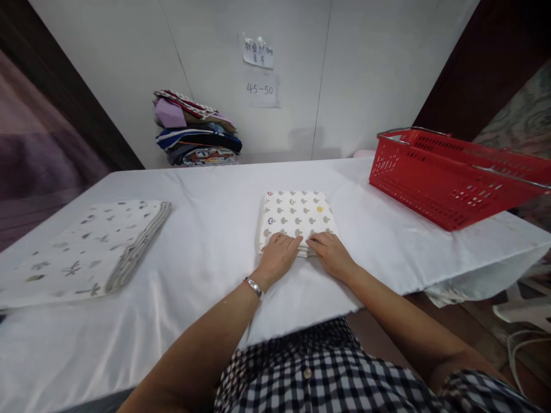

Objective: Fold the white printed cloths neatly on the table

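Two hands lie flat, side by side, on the near edge of a folded patterned cloth (297,217). The left hand (279,254) has its fingers (291,241) stretched out and close together, palm down, pressing the cloth's near left corner; it grips nothing. The right hand (330,252) lies the same way — fingers (317,239) extended and flat on the near right part of the cloth, nothing clasped in them. The fingertips of the two hands almost meet at the middle of that edge. A metal watch band (253,286) circles the left wrist.

The folded cloth is cream with grey mushroom-like prints and one yellow one; it lies squarely on the counter (215,229), near its front edge and about in the middle, right in front of the person. The counter is covered with a white sheet.

Well to the left lies a larger flat stack of pale printed cloths (86,246), its layered edges turned toward the middle. At the right end sits a red plastic basket (447,178) with metal handles, tilted. At the back, against the wall, stands a pile of colourful folded fabrics (196,129) — above and beside it two paper notes (259,71) are stuck to the wall, the lower one reading 45-50. A checked shirt (327,373) fills the bottom of the view.
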`<state>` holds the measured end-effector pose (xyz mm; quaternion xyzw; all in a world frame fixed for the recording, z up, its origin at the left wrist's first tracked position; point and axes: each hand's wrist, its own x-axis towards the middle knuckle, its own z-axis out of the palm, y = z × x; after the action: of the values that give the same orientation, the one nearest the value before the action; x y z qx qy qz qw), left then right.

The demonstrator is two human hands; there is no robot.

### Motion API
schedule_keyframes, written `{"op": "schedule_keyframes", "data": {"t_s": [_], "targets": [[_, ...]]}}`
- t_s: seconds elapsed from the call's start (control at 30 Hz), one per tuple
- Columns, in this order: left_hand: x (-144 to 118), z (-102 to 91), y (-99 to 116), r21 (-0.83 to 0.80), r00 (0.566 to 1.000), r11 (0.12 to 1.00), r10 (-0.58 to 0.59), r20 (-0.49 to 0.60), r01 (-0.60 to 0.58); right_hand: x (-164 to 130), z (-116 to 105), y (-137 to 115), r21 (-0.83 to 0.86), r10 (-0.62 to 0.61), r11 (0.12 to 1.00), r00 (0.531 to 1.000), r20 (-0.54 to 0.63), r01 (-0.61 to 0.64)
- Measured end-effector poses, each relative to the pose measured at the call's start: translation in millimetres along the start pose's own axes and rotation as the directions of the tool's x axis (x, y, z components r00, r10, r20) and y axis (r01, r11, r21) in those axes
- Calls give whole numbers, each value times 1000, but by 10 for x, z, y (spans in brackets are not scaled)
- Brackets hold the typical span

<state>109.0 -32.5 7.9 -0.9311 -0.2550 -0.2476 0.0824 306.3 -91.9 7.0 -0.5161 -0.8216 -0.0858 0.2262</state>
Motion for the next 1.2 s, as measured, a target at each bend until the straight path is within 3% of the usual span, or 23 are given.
{"op": "schedule_keyframes", "data": {"t_s": [0.27, 0.43, 0.57, 0.67, 0.77, 0.87, 0.93, 1.0, 1.1, 1.2], "targets": [[-44, -2, -12, -17, 999, 1000, -2, 42, 3, -78, -35, -33, -30, 52, 998, 996, 67, -50], [-170, -88, -116, -87, 999, 995, -37, 27, 39, -216, -8, -3, -110, 18, 994, 995, 103, -7], [-325, -184, -257, -126, 987, 979, -157, 13, 158, -271, 29, 43, -128, -18, 991, 997, 81, 28], [-362, -239, -318, -151, 955, 943, -296, 19, 295, -275, 56, 62, -129, -31, 991, 996, 78, 41], [-227, -298, -306, -135, 912, 902, -408, 40, 409, -263, 87, 68, -135, -26, 990, 997, 75, 36], [23, -324, -264, -155, 905, 896, -424, -21, 416, -258, 123, 69, -133, -22, 991, 998, 61, 30], [162, -282, -251, -165, 919, 909, -393, -32, 383, -271, 137, 70, -119, -21, 992, 998, 61, 29], [226, -186, -260, -144, 915, 904, -402, 42, 404, -297, 130, 73, -87, -15, 996, 997, 78, 22], [197, -12, -293, -105, 862, 863, -472, 185, 494, -290, 55, 88, 15, 11, 1000, 991, 136, -13], [139, 82, -313, -89, 841, 850, -489, 232, 519, -85, -82, 122, 129, 105, 984, 985, 136, -123]]}}
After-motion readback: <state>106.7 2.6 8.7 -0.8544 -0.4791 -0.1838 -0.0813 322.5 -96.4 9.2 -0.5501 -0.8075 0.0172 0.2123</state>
